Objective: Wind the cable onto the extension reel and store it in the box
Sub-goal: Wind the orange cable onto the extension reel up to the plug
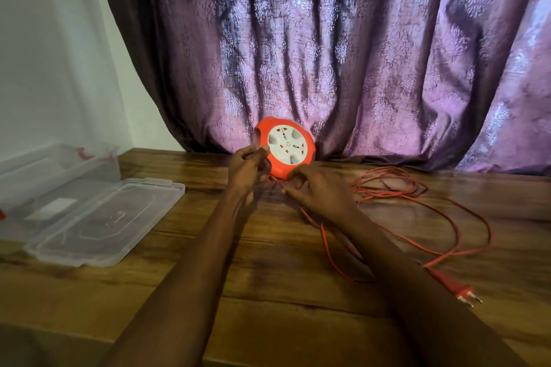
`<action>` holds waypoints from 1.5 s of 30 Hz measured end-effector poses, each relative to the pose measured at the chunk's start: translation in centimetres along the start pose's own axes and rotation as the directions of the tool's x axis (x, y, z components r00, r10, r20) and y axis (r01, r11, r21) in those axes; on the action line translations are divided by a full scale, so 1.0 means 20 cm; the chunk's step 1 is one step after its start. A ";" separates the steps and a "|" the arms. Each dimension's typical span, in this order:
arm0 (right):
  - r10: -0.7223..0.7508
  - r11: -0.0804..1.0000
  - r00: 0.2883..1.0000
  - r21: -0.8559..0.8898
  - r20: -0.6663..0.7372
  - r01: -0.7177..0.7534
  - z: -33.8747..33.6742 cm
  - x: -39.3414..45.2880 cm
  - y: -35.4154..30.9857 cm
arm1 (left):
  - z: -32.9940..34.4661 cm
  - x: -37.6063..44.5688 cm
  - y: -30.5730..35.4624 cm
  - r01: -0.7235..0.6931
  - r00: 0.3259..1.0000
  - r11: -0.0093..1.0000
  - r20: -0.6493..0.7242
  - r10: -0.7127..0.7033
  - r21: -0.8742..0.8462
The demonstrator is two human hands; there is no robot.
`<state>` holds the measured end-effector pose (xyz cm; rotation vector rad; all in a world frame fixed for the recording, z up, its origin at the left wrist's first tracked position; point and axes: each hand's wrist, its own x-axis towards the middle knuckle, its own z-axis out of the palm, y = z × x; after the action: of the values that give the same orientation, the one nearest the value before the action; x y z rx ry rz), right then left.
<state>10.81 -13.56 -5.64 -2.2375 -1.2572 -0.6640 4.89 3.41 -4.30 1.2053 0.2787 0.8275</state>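
An orange extension reel (290, 143) with a white socket face stands tilted on the wooden table, in front of the curtain. My left hand (249, 171) grips its left edge, thumb on the white face. Just below the reel, my right hand (320, 192) has its fingers curled round the orange cable (417, 197) where it leaves the reel. The rest of the cable lies in loose loops on the table to the right and ends in an orange two-pin plug (460, 292). A clear plastic box (56, 168) stands at the far left.
The box's clear lid (101, 223) lies flat on the table beside the box. A purple patterned curtain (357, 53) hangs right behind the reel. The table's front edge (268, 357) runs along the bottom of the view.
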 end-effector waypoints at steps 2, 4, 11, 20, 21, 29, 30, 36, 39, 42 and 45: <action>-0.066 0.996 0.996 -0.065 -0.055 0.062 0.02 0.01 -0.03 | 0.01 0.00 0.00 0.013 1.000 1.000 0.015 -0.013 -0.022; -0.056 0.994 0.993 -0.103 -0.103 0.046 0.04 0.01 -0.06 | 0.01 0.00 -0.01 0.027 0.999 0.998 0.030 -0.025 -0.058; 0.173 0.984 0.983 0.045 -0.067 -0.170 0.03 -0.01 0.04 | -0.01 0.01 0.02 0.036 0.999 0.993 -0.036 -0.041 -0.115; 0.032 0.995 0.998 -0.094 -0.044 -0.037 0.05 0.00 0.06 | 0.00 0.00 0.02 0.066 0.997 0.974 -0.016 -0.071 -0.219; 0.008 0.999 0.999 -0.037 -0.041 -0.010 0.04 0.01 0.03 | 0.00 0.00 0.02 0.064 0.998 0.972 -0.015 -0.069 -0.228; 0.211 0.694 0.970 0.681 0.118 -0.234 0.07 0.04 -0.01 | -0.01 -0.01 0.03 0.076 0.997 0.972 0.016 -0.075 -0.221; 0.220 0.622 0.966 0.743 0.137 -0.247 0.06 0.04 -0.02 | -0.01 0.00 0.02 0.072 0.997 0.973 0.019 -0.069 -0.217; 0.113 0.773 0.994 0.629 -0.001 -0.088 0.02 0.03 0.03 | -0.01 -0.01 0.01 0.045 0.999 0.989 0.003 -0.045 -0.143; -0.273 0.949 0.960 0.146 -0.055 0.278 -0.03 0.02 0.08 | -0.03 0.00 0.01 0.042 0.997 0.983 -0.060 -0.053 -0.177; -0.334 0.938 0.942 -0.115 -0.030 0.328 -0.05 0.01 0.08 | -0.06 0.03 0.02 0.031 0.994 0.963 -0.095 -0.059 -0.269; -0.234 0.944 0.971 -0.251 -0.045 0.216 0.00 -0.01 0.06 | -0.08 0.04 0.03 0.050 0.993 0.950 -0.086 -0.080 -0.309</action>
<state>11.77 -14.15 -5.92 -2.2541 -1.4777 -1.0301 4.13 5.15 -4.20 0.8614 0.2573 0.8391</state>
